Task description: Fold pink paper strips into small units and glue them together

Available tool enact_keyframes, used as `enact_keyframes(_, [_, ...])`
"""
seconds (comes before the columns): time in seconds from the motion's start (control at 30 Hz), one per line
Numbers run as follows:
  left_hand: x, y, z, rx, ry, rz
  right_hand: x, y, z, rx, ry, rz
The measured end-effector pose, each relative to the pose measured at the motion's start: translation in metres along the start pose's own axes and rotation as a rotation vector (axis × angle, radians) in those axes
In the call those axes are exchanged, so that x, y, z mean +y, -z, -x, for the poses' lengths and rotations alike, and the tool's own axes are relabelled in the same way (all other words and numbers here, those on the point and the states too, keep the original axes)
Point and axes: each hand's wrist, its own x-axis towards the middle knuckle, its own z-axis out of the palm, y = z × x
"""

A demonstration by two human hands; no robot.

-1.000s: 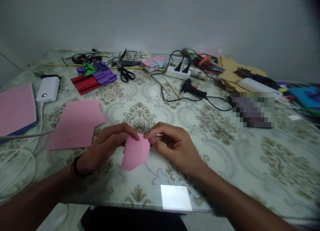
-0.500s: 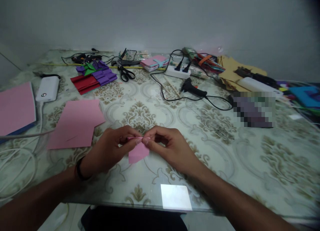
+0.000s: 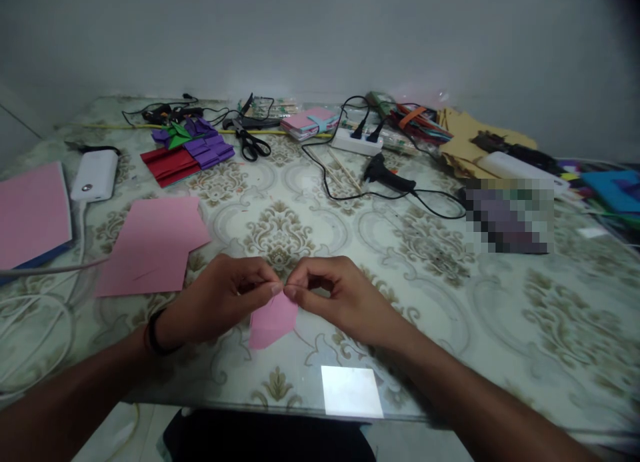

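A small pink paper piece (image 3: pixel 273 321) hangs from the fingertips of both hands above the near middle of the table. My left hand (image 3: pixel 227 295) pinches its top edge between thumb and forefinger. Close beside it, my right hand (image 3: pixel 333 292) pinches the same edge, the two thumbs nearly touching. The fingers cover the upper part of the paper. To the left lies a larger pink sheet (image 3: pixel 155 245) with a notched right side.
At the far left are a pink stack (image 3: pixel 35 212) and a white power bank (image 3: pixel 97 175) with its cable. Farther back lie folded purple paper (image 3: pixel 210 150), black scissors (image 3: pixel 254 145), a power strip (image 3: pixel 356 142), a glue gun (image 3: pixel 393 177) and yellow sheets (image 3: pixel 467 139).
More of the small pink paper shows below my fingers, and it hangs lower and slightly more to the left. The folded strip seen along its top edge no longer shows.
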Motion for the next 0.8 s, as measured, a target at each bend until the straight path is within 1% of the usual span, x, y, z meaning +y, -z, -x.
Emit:
enact_keyframes(0.1, [0.0009, 0.0030, -0.0003, -0.016, 0.035, 0.044, -0.0010, 0.0046, 0.0003, -0.038, -0.020, -0.007])
enact_keyframes(0.2, [0.0016, 0.0048, -0.0025, -0.033, 0.055, 0.074, -0.0015, 0.0072, 0.0006, -0.038, -0.006, 0.031])
enact_keyframes(0.33, [-0.0017, 0.0036, -0.0063, -0.067, 0.076, 0.095, -0.0014, 0.0051, 0.0000, 0.020, 0.022, 0.078])
enact_keyframes(0.43, [-0.0061, 0.0014, -0.0071, -0.065, 0.091, 0.059, -0.0002, 0.0017, -0.0012, 0.048, 0.036, 0.095])
enact_keyframes(0.53, [-0.0071, 0.0015, -0.0066, -0.038, 0.114, 0.095, 0.0014, 0.0002, -0.0018, 0.089, 0.041, 0.115])
enact_keyframes(0.6, [-0.0049, 0.0036, -0.0064, 0.010, 0.129, 0.148, 0.0019, 0.0012, -0.0014, 0.121, 0.076, 0.085])
enact_keyframes(0.63, [-0.0033, 0.0050, -0.0066, 0.040, 0.136, 0.176, 0.0019, 0.0022, -0.0010, 0.117, 0.108, 0.065])
enact_keyframes(0.73, [0.0005, 0.0090, -0.0073, 0.092, 0.136, 0.257, 0.0010, 0.0058, 0.0006, 0.026, 0.249, 0.076])
enact_keyframes(0.8, [0.0013, 0.0100, -0.0076, 0.085, 0.122, 0.311, 0.0005, 0.0075, 0.0011, -0.026, 0.312, 0.118])
